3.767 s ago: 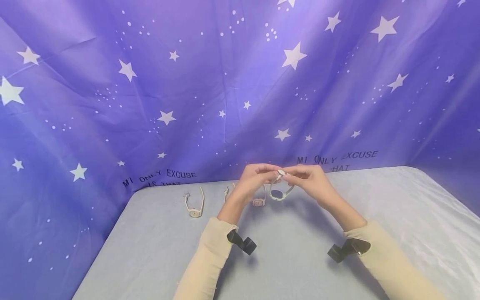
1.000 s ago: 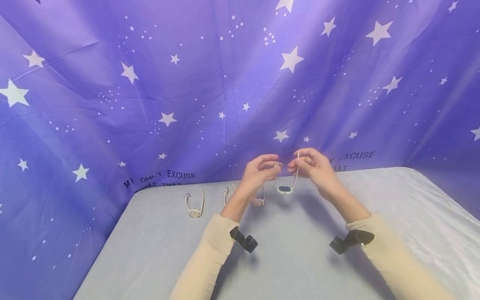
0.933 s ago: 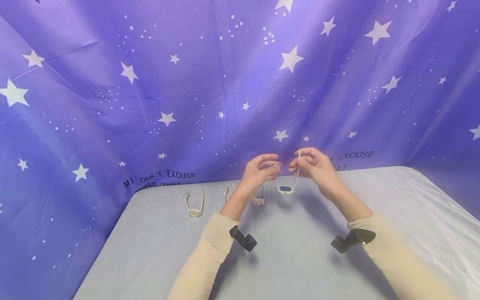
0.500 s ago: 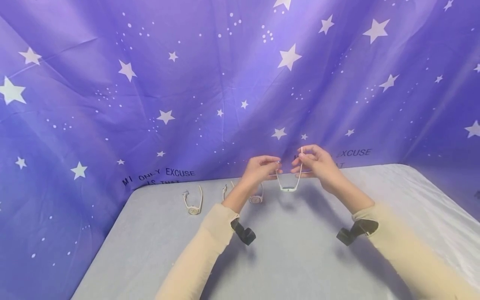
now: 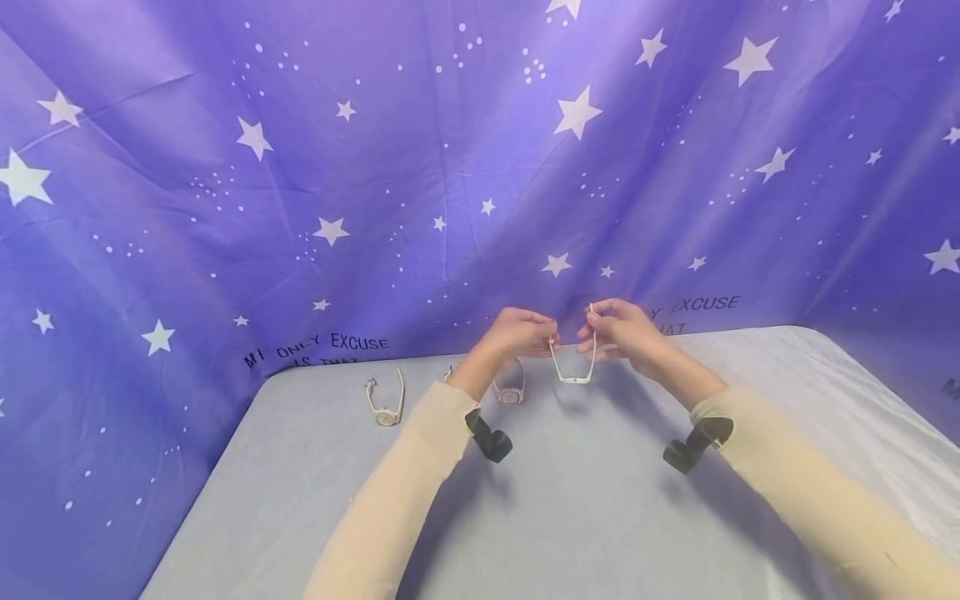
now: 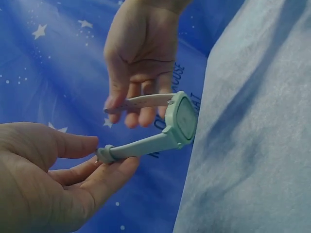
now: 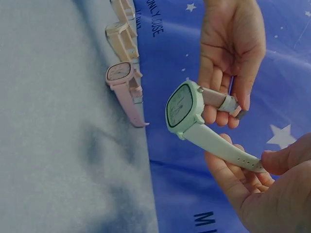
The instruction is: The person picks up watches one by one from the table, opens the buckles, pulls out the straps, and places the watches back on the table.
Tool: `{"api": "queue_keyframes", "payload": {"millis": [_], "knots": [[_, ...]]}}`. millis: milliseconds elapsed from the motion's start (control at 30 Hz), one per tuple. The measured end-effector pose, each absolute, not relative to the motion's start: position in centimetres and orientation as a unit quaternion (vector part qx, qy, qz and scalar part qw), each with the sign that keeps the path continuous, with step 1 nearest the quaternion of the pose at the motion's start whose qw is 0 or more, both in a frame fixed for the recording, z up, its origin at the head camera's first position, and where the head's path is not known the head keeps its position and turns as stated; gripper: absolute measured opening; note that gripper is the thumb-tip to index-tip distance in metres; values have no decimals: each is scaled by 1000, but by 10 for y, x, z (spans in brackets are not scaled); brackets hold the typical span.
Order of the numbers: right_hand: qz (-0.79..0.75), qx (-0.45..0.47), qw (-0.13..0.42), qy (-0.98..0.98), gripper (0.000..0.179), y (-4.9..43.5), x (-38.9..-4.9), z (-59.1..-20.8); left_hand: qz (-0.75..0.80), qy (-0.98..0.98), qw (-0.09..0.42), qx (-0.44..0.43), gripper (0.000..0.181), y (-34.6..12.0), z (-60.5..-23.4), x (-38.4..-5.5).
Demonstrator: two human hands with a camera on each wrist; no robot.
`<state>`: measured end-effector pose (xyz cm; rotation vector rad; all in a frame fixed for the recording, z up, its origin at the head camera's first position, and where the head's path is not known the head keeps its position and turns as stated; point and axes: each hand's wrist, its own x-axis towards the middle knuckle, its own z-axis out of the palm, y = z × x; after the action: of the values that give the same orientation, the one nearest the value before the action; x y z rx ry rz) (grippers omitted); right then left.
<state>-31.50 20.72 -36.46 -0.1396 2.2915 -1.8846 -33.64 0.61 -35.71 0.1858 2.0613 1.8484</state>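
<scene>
A mint-green wristwatch [image 7: 184, 108] hangs above the far part of the table, unbuckled, its strap ends apart in a U. My left hand [image 5: 521, 332] pinches the buckle end between thumb and fingers, as the left wrist view shows close up. With thumb and fingertips my right hand [image 5: 626, 333] pinches the holed strap end [image 7: 248, 161]. The square case [image 5: 575, 380] is lowest and appears edge-on in the head view. In the right wrist view the dial faces away from the hands, toward the table side.
A pink watch [image 5: 510, 396] rests on the grey cloth-covered table [image 5: 600, 500], close to my left wrist. Further left lies a cream watch [image 5: 386, 417]. Between them another watch [image 5: 447, 374] is mostly hidden by my left forearm. A purple starry curtain [image 5: 450, 167] hangs behind the table.
At first both hands met at the strap ends; they have since drawn apart, spreading the strap. The case has tilted to edge-on. Lately the right hand has come slightly down and left.
</scene>
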Motion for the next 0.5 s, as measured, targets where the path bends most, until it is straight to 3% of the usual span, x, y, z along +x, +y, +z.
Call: {"api": "queue_keyframes", "payload": {"millis": [267, 500], "knots": [[-630, -35, 136, 764, 55, 203, -328, -373, 631, 743, 222, 26, 31, 5, -357, -350], [-623, -16, 168, 764, 54, 199, -333, -378, 638, 729, 246, -14, 34, 6, -364, -359]]}}
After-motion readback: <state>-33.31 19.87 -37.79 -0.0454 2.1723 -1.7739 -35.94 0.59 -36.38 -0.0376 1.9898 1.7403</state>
